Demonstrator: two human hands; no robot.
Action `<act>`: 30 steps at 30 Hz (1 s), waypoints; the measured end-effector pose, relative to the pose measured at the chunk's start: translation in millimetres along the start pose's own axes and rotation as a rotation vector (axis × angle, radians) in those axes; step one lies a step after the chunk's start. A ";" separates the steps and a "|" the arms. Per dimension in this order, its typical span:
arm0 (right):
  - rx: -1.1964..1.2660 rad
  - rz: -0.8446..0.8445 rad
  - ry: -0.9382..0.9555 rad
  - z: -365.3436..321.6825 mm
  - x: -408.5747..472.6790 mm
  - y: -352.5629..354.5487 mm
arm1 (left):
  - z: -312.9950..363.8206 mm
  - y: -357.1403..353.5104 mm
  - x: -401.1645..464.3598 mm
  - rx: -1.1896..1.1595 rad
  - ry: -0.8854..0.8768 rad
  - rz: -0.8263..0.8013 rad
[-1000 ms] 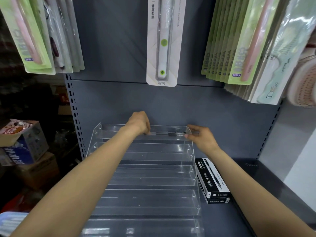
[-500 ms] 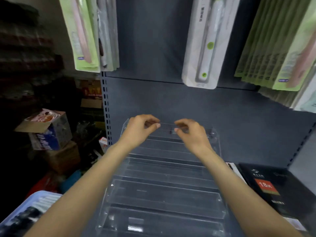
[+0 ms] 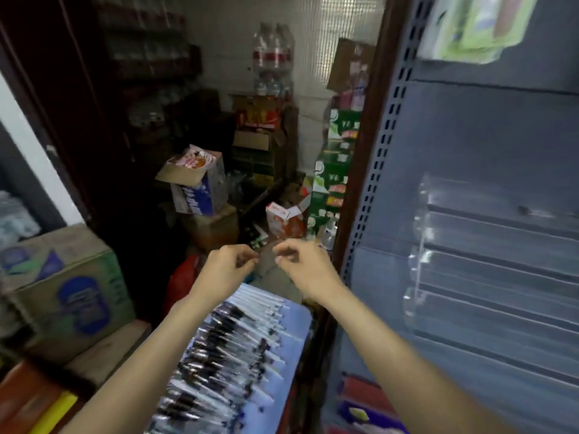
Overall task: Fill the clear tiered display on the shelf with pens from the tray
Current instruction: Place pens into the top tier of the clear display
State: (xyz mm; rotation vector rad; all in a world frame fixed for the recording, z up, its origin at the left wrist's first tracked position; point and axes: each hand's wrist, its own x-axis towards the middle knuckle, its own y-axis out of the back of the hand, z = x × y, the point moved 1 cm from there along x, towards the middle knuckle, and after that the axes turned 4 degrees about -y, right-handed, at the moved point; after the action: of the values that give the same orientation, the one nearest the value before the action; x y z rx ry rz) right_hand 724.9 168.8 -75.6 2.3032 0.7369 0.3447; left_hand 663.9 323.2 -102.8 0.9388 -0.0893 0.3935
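1. Hands: both forearms reach forward from the lower edge of the view, and the two hands meet at the centre, fingertips nearly touching one another.
2. Left hand (image 3: 227, 266): wrist raised, fingers curled inward toward the thumb in a pinching pose; motion blur hides whether anything lies between the fingertips, so its grip cannot be told.
3. Right hand (image 3: 305, 267): palm turned leftward, fingers likewise curled toward the thumb; blur again prevents saying whether it holds anything.
4. Tray (image 3: 296, 321): pale blue, directly below both hands and between the two forearms, its far rim just beneath the wrists.
5. Pens (image 3: 232, 343): laid side by side in rows across the tray, clear barrels with dark grips, passing under the left forearm.
6. Clear tiered display (image 3: 488, 264): well to the right of the right hand, stepped troughs set against the grey shelf back panel (image 3: 470, 145); no pen is discernible in the visible tiers.
7. Cardboard boxes (image 3: 62, 286): to the left of the left hand; further cartons and bottled water (image 3: 272, 48) stand beyond both hands.
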 end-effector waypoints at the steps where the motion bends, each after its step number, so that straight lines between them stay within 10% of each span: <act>1: -0.025 -0.041 -0.037 -1.3 6.9 -25.5 | -23.3 -1.0 -2.8 0.020 0.019 -0.051; 14: -0.353 -0.228 -0.408 84.4 40.2 -199.8 | -199.6 -66.8 -31.1 0.298 -0.041 -0.523; 30: -0.498 -0.333 -0.397 93.3 66.7 -210.1 | -221.1 -83.5 -11.9 -0.057 0.131 -0.380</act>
State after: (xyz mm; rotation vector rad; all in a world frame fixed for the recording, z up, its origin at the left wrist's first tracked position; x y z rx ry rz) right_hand 732.1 285.8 -284.3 1.6724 0.7171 -0.0799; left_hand 662.6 452.7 -300.8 0.8489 0.1949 0.0993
